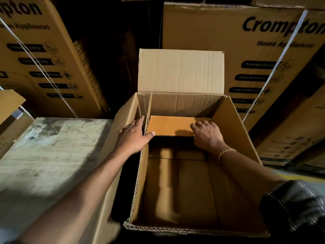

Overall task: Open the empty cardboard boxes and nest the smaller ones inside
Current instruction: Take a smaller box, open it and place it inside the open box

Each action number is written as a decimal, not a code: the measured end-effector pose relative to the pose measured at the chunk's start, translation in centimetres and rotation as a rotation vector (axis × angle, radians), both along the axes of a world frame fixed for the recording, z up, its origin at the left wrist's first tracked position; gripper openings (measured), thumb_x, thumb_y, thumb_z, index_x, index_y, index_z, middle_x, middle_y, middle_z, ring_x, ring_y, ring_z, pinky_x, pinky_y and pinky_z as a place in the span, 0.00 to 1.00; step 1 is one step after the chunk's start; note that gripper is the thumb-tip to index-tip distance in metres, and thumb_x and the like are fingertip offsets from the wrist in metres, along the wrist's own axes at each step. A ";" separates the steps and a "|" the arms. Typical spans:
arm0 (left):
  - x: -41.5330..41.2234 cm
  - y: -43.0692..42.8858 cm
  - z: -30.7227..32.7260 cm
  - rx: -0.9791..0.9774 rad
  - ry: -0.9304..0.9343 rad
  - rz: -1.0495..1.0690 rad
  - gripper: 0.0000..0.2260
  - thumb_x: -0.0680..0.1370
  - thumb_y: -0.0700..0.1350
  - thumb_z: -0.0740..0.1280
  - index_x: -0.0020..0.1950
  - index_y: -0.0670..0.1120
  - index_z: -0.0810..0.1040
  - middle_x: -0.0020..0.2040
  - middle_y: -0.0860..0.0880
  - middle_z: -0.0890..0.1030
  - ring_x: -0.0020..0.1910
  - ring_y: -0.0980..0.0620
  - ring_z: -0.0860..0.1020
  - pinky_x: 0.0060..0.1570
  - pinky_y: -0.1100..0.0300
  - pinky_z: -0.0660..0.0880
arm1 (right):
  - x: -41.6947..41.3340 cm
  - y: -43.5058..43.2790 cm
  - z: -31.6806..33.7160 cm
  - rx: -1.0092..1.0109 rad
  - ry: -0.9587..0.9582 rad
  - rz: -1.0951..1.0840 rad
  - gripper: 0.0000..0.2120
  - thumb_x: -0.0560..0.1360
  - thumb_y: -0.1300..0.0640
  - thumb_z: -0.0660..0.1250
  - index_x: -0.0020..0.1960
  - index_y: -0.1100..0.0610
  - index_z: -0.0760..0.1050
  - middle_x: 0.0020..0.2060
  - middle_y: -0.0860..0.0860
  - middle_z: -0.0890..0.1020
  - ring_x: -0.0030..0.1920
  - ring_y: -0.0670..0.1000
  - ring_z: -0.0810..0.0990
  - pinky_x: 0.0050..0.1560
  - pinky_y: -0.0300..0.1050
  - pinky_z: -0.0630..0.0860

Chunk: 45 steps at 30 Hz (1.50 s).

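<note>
**Currently: both hands at the far end of the large box**

Position of task items. The large box (234, 138) stands open in the centre of the frame. Its rear flap (181, 71) is raised upright and its left flap is splayed outward. The smaller box (168, 125), more orange in tone, sits inside against the far wall, upper centre of the frame. Only its top face is visible. The floor of the large box nearer the camera is in shadow.

Left hand (133, 138). The arm is extended from the lower left of the frame. The hand lies open, with fingers straight along the left flap and the index finger reaching its corrugated edge. The thumb crosses that edge and points toward the near left corner of the smaller box.

Right hand (207, 134). The arm enters from the lower right with a dark sleeve (295, 205) pushed up and a chain bracelet (226, 152) at the wrist. The knuckles are up and the fingers are curled on the right part of the smaller box's top, at its near edge. The thumb is hidden, so it cannot be told whether this is a grip.

Surroundings. A worn grey tabletop (44, 155) lies at the left. Tall printed cartons (219, 50) stand behind, and the right one is bound with white strap (274, 71).
</note>
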<state>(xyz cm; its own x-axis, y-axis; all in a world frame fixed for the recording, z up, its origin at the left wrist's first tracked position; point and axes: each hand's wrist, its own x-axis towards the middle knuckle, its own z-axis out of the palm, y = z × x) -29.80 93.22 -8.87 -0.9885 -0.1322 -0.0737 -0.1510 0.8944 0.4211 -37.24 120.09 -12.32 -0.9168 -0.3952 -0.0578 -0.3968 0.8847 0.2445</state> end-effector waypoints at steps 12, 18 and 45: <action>-2.9 0.8 0.7 0.002 -0.022 0.057 0.31 0.81 0.60 0.60 0.80 0.52 0.56 0.80 0.48 0.62 0.75 0.42 0.65 0.72 0.42 0.62 | -0.7 0.1 0.6 -0.035 0.001 0.003 0.17 0.77 0.51 0.60 0.64 0.53 0.73 0.60 0.54 0.79 0.59 0.57 0.78 0.57 0.53 0.75; -2.8 0.5 -0.1 -0.015 0.010 0.080 0.26 0.81 0.50 0.59 0.79 0.52 0.58 0.74 0.43 0.72 0.70 0.41 0.71 0.68 0.44 0.65 | -2.9 0.3 3.6 -0.148 0.144 -0.028 0.13 0.78 0.51 0.58 0.57 0.53 0.76 0.53 0.54 0.82 0.53 0.58 0.81 0.46 0.51 0.76; -3.1 0.8 -0.2 -0.030 0.001 0.076 0.28 0.80 0.53 0.59 0.80 0.54 0.57 0.76 0.48 0.69 0.72 0.44 0.70 0.72 0.41 0.59 | -11.2 -1.2 6.2 -0.390 0.008 -0.353 0.22 0.77 0.49 0.60 0.71 0.51 0.66 0.56 0.59 0.81 0.54 0.63 0.80 0.43 0.52 0.72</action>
<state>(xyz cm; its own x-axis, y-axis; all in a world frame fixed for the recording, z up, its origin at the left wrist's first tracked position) -32.92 94.03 -9.03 -0.9756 -0.2092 -0.0672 -0.2186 0.8925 0.3945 -48.44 118.87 -6.15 -0.9978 -0.0534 0.0394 -0.0580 0.9901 -0.1280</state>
